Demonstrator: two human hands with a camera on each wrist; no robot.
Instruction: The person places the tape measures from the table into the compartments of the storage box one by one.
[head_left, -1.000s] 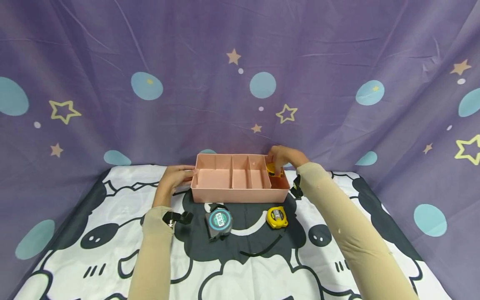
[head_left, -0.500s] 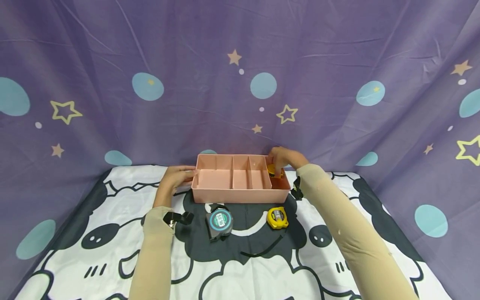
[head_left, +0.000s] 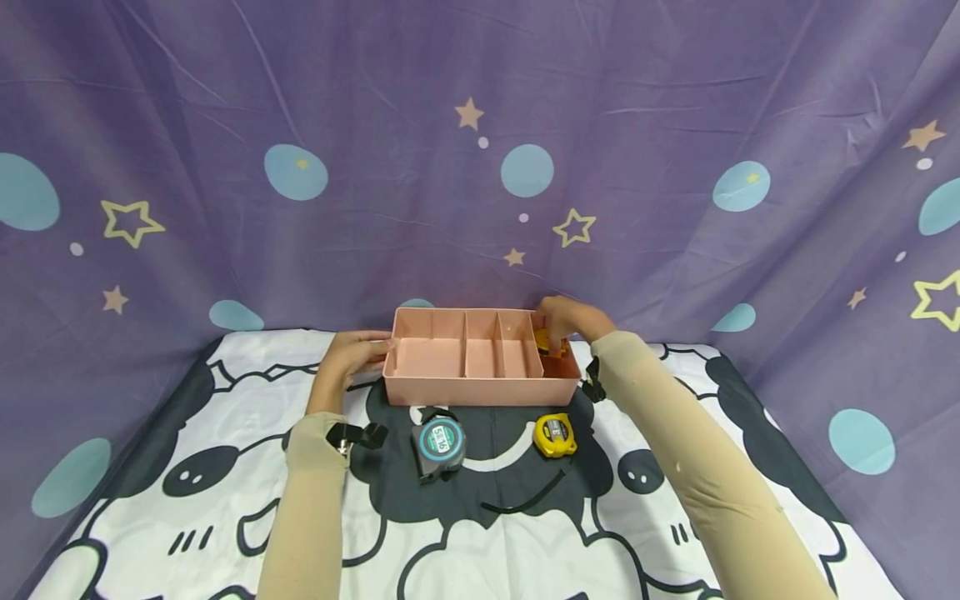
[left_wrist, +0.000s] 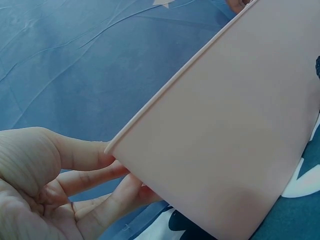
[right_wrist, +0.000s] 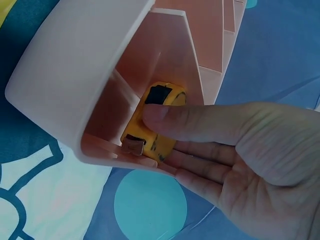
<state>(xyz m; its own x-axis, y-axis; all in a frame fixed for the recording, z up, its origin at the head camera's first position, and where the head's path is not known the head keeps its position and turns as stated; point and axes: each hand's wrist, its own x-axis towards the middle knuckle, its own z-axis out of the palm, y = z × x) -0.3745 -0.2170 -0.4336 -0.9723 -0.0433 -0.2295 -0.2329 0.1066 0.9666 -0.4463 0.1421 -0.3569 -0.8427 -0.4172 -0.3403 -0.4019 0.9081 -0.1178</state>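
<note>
A pink divided box [head_left: 480, 392] stands at the far side of the cloth. My left hand [head_left: 352, 354] grips its left end, with the thumb [left_wrist: 82, 152] at the rim corner and the fingers [left_wrist: 120, 200] against the outside of the end wall. In the right end compartment, my right hand [right_wrist: 215, 145] holds a yellow tape measure [right_wrist: 150, 122] between thumb and fingers. The thumb presses on its edge near a black patch, and its metal end tab shows low in the box.
A grey tape measure with a blue dial [head_left: 439, 443] and another yellow tape measure [head_left: 554, 435] lie in front of the box. A purple curtain [head_left: 480, 208] hangs close behind it. The cartoon-print cloth [head_left: 525, 550] covers the table.
My right hand has sunk slightly within the right compartment, still holding the yellow tape measure. The left hand, the box and the two tape measures in front stay where they were.
</note>
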